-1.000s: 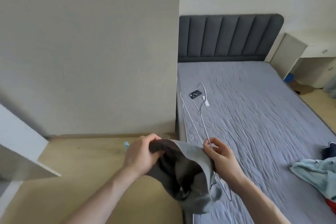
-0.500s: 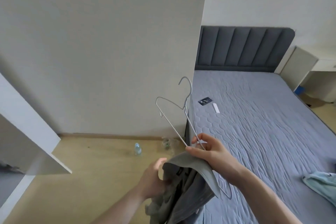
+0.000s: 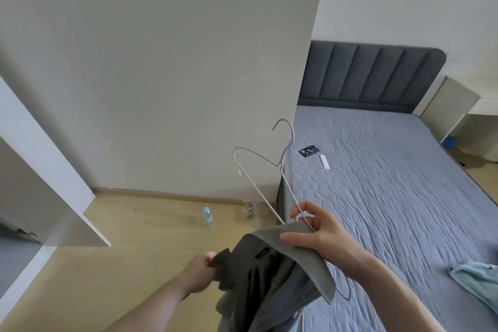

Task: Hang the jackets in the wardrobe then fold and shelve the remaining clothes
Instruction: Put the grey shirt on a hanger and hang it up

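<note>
**Hanger half into grey jacket, both hands engaged**

Right hand (image 3: pixel 320 234) pinches the white wire hanger (image 3: pixel 269 178) by its lower wire, fingers curled round it, thumb pressed on the edge of the grey jacket (image 3: pixel 272 275). Left hand (image 3: pixel 199 269) grips a dark fold of the same jacket, fingers clenched on cloth, well below and left of the right hand.

Jacket hangs between the two hands, over the floor at the bed (image 3: pixel 390 197) edge — collar opening uppermost, body drooping out of view at the bottom.

Key relation: hanger's long axis runs diagonally, hook up and away from the person, one shoulder end pointing left toward the wall, the other end down behind the right hand and partly under the fabric. Free shoulder end sits above and beyond the left hand; the left hand is the nearer one to pull cloth up over it.

Judgement: step in hand is seating the jacket on the hanger; not yet hung. Wardrobe door panel (image 3: pixel 45 170) stands at left.

Elsewhere: light blue garment (image 3: pixel 477 280) on the bed at right, a phone (image 3: pixel 308 150) near the headboard, a bottle (image 3: pixel 207 215) on the floor.
</note>
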Tool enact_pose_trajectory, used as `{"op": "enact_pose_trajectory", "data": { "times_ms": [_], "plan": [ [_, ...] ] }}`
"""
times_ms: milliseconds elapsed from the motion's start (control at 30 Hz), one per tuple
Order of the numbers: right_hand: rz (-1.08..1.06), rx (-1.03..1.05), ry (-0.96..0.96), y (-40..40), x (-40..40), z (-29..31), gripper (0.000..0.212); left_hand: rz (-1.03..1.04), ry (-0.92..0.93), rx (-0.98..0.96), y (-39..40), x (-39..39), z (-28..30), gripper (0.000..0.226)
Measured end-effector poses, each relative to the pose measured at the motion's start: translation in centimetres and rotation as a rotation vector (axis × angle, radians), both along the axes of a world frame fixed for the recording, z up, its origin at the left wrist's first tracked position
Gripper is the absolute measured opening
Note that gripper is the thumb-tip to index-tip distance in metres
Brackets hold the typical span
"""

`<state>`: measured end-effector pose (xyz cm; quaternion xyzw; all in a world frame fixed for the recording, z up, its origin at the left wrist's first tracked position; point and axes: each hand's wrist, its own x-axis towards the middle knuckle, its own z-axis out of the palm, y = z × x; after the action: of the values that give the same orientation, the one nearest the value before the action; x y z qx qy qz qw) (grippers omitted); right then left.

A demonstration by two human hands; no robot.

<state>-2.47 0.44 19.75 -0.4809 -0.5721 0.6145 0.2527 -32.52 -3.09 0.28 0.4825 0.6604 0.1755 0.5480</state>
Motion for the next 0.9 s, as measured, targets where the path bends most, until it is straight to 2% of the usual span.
{"op": "enact_pose_trajectory", "data": {
  "times_ms": [33,100,200,367,467,567,633,733,800,900],
  "plan": [
    [-0.015,0.006,-0.041,-0.2,0.3,-0.4,0.05,0.068,0.022,0.026,0.2,-0.6,0.1,0.029],
    [-0.053,0.028,-0.124,-0.6,0.6,-1.2,0.05,0.249,0.014,0.078,1.1,-1.7,0.9,0.018],
    [-0.096,0.044,-0.202,-1.2,0.9,-2.3,0.057,0.494,-0.116,0.148,2.5,-2.8,2.8,0.021],
    [-0.037,0.085,-0.379,-1.4,1.5,-3.5,0.081,0.688,-0.314,0.178,3.4,-3.5,6.6,0.019],
    [0.004,0.121,-0.469,-1.2,1.9,-4.2,0.07,0.611,-0.281,0.24,3.0,-3.5,8.4,0.02],
    [-0.083,0.178,-0.493,-0.8,2.1,-4.6,0.039,0.212,-0.056,0.295,2.0,-4.1,10.1,0.026],
    [-0.172,0.194,-0.448,-0.4,2.4,-4.6,0.028,-0.005,0.112,0.288,1.6,-4.7,10.9,0.039],
    [-0.242,0.198,-0.437,0.4,2.9,-4.2,0.019,-0.037,0.214,0.322,1.5,-5.0,12.4,0.039],
    [-0.28,0.174,-0.426,1.1,3.2,-3.9,0.016,0.049,0.093,0.369,1.5,-4.9,14.1,0.031],
    [-0.304,0.132,-0.41,2.2,3.8,-3.4,0.017,0.312,-0.332,0.347,2.2,-4.3,17.3,0.035]
  ]
}}
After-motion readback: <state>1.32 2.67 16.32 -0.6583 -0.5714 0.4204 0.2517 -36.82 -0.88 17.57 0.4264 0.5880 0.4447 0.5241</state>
